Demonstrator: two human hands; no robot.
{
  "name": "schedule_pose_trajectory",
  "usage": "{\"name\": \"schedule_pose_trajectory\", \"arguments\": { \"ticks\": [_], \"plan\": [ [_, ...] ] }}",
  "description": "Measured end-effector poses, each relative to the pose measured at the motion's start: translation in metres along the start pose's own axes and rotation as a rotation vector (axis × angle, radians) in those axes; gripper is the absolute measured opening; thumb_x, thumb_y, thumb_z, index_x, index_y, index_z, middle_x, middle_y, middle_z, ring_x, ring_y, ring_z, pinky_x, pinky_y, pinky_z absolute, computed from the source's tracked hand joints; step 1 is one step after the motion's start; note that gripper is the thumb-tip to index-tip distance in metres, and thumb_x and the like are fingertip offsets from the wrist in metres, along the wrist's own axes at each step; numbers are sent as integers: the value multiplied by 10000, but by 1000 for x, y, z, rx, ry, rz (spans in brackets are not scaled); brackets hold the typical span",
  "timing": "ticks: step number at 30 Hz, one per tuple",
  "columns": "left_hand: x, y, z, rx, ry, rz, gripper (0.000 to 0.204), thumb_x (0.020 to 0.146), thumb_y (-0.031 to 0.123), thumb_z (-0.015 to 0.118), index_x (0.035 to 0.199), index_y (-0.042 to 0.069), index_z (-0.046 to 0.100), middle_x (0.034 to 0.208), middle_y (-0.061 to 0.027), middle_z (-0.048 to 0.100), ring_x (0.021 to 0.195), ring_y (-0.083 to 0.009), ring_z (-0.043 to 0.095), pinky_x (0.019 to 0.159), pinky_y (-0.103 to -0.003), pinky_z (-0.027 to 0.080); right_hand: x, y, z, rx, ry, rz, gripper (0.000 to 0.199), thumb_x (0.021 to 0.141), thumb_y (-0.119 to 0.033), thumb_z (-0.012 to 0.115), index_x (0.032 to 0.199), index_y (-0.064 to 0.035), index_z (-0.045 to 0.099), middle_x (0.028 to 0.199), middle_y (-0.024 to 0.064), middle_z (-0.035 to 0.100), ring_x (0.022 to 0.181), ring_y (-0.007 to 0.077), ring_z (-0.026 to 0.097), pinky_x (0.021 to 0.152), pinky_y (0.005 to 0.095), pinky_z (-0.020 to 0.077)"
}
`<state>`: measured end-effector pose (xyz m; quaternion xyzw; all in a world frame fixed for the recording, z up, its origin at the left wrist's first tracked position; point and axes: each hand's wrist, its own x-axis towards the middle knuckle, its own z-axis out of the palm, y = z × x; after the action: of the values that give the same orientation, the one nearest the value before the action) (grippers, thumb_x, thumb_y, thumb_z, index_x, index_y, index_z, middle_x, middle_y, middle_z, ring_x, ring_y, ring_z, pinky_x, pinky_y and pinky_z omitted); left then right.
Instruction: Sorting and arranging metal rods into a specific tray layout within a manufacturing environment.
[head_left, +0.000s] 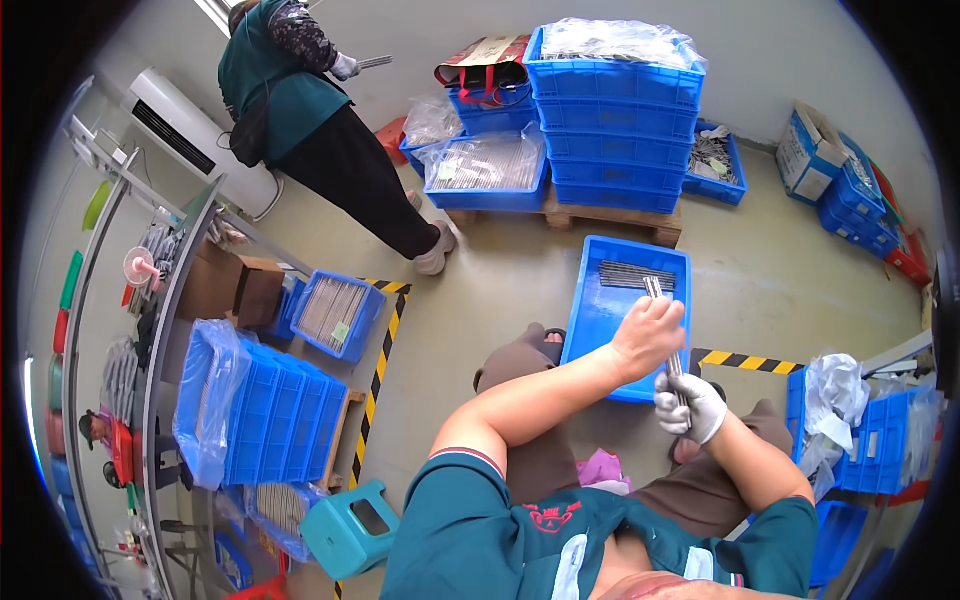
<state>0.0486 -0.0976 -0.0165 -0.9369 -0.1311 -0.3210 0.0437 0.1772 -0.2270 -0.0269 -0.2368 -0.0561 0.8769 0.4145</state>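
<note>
Rods (675,365), slim and metallic, form a small slanting bundle over the near end of the blue bin (598,335). Both hands hold it: the bare left hand (649,335) is curled tightly about the upper part, the rod ends poking out above the fist, while the white-gloved right hand (691,405) wraps the lower part.

The work seems to be in mid-handful, since this bundle has not been set down. Darker rods (632,275) lie in a row across the far part of the bin; whether they are finished or waiting cannot be told, so the share left is unclear. Rods also fill a crate (480,199) on the pallet (560,216) and another crate (369,322) at left, which suggests a large job, though nothing marks these as done. A co-worker (285,90) stands at far left, holding a few rods too.

No writing can be read with confidence. The wearer's green shirt (455,525) bears a red emblem (550,517), pale tags (341,332) sit on the filled crates, and a blue-and-white carton (800,160) by the wall carries print too small to tell.
</note>
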Motion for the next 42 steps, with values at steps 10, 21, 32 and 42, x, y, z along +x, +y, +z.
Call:
{"name": "schedule_pose_trajectory", "arguments": {
  "ticks": [10, 21, 32, 42],
  "plan": [
    [-23, -51, 31, -1041, -274, -1060, 314, 651, -104, 505, 926, 28, 579, 900, -86, 546, 878, -218, 529, 782, -316, 441, 1, -20, -5, -761, 793, -230, 420, 964, -453, 411, 823, -74, 525, 537, -16, 400, 389, 73, 303, 358, 247, 241],
    [-14, -61, -18, -1846, 19, -1218, 291, 891, 276, 628, 1050, 47, 543, 950, -91, 634, 680, -111, 597, 553, -225, 479, -15, -35, -1, -1119, 850, -646, 308, 901, -314, 607, 787, -29, 584, 586, -8, 491, 541, 70, 429, 509, 230, 354],
    [-12, -62, -23, -1886, -64, -1044, 322, 899, 311, 603, 1057, 31, 575, 986, -115, 651, 693, -144, 612, 557, -239, 489, -20, -35, 7, -1400, 976, -717, 204, 859, -216, 641, 829, -20, 594, 601, 90, 524, 533, 166, 482, 530, 291, 411],
    [-9, -61, -31, -1678, -152, -912, 286, 870, 137, 636, 1103, -8, 558, 1003, -115, 643, 730, -145, 626, 598, -251, 510, -25, -35, 7, -1515, 977, -809, 149, 833, -184, 649, 834, -38, 619, 623, 120, 554, 553, 241, 535, 544, 321, 426]
  ]
}}
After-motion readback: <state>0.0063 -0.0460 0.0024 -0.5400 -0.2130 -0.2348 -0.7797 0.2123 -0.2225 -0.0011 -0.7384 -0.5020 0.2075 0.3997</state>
